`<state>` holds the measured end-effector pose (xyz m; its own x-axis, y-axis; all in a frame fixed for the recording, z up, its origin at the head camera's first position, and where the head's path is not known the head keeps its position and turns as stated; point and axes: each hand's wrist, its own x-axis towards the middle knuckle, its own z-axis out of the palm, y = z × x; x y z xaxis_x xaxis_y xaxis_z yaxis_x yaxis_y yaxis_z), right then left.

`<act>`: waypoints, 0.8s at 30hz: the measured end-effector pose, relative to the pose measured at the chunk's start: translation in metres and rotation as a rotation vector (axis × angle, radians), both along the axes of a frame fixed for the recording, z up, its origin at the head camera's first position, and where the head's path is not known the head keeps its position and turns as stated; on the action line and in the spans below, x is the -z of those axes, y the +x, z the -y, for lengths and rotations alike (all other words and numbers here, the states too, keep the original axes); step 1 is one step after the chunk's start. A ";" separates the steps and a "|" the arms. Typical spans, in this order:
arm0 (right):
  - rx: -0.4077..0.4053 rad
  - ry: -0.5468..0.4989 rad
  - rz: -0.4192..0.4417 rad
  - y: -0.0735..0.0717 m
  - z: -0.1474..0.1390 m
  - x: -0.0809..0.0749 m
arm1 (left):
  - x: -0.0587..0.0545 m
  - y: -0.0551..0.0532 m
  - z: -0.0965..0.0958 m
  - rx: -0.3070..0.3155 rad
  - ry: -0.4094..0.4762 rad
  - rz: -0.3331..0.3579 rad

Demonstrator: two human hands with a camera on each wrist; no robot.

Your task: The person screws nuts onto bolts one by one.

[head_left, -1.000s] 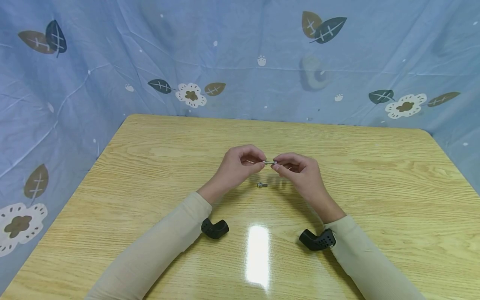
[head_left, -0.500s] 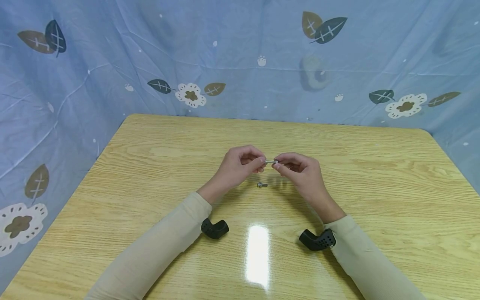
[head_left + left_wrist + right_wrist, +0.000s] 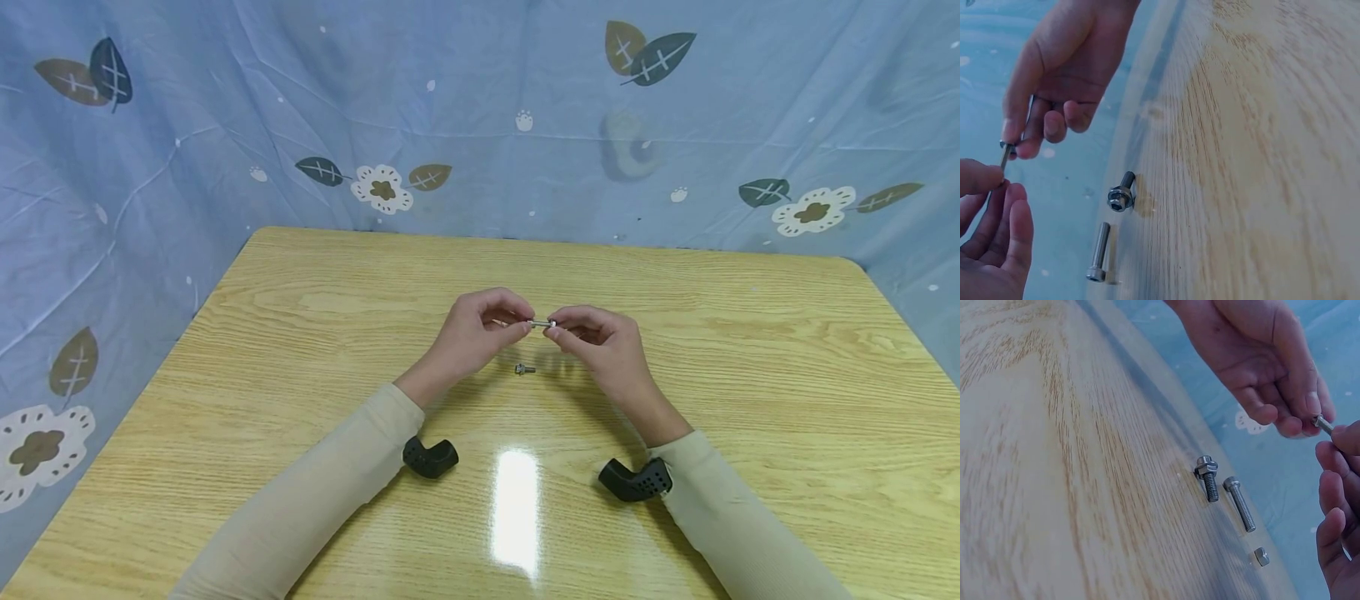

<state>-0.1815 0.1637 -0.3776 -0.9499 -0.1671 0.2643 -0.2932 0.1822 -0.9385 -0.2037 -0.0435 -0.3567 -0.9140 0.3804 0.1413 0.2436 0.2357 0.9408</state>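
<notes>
My left hand (image 3: 480, 329) and right hand (image 3: 603, 342) meet over the middle of the table, pinching opposite ends of one slim metal bolt (image 3: 540, 324). The left thumb and fingertips cover its left end. A wider metal piece sits at the right fingertips; whether it is the bolt's head or a nut I cannot tell. Below the hands, a short bolt with a nut on it (image 3: 525, 369) lies on the wood. Beside that one, both wrist views show a longer socket-head bolt (image 3: 1099, 253). A loose hex nut (image 3: 1262, 556) appears in the right wrist view.
The wood-grain table (image 3: 337, 275) runs back to a blue patterned cloth (image 3: 480, 108). Black perforated wrist pieces (image 3: 430, 458) hang from both sleeves near the tabletop. A bright glare patch lies on the wood toward the front.
The left thumb and fingers shift along the bolt's end, rolling up and then back. The bolt sits slightly higher than before; the right hand barely moves. The bolt with the nut stays put.
</notes>
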 end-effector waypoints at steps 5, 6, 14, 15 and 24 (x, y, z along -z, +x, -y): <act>-0.002 0.006 -0.007 0.000 0.000 0.000 | 0.001 0.000 0.001 0.021 0.026 0.015; -0.002 0.006 -0.008 0.000 0.000 0.000 | 0.002 0.000 0.001 0.026 0.035 0.024; 0.002 0.003 -0.015 0.001 0.000 -0.001 | 0.001 0.000 0.000 0.028 0.064 0.075; 0.002 0.000 -0.015 0.001 0.001 -0.001 | 0.000 0.000 0.000 0.026 0.064 0.073; -0.001 -0.019 -0.002 0.001 0.001 -0.001 | 0.001 0.000 0.001 0.020 0.044 -0.005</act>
<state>-0.1807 0.1622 -0.3770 -0.9493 -0.1628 0.2689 -0.2948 0.1643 -0.9413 -0.2042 -0.0444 -0.3579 -0.9057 0.3914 0.1626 0.2520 0.1890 0.9491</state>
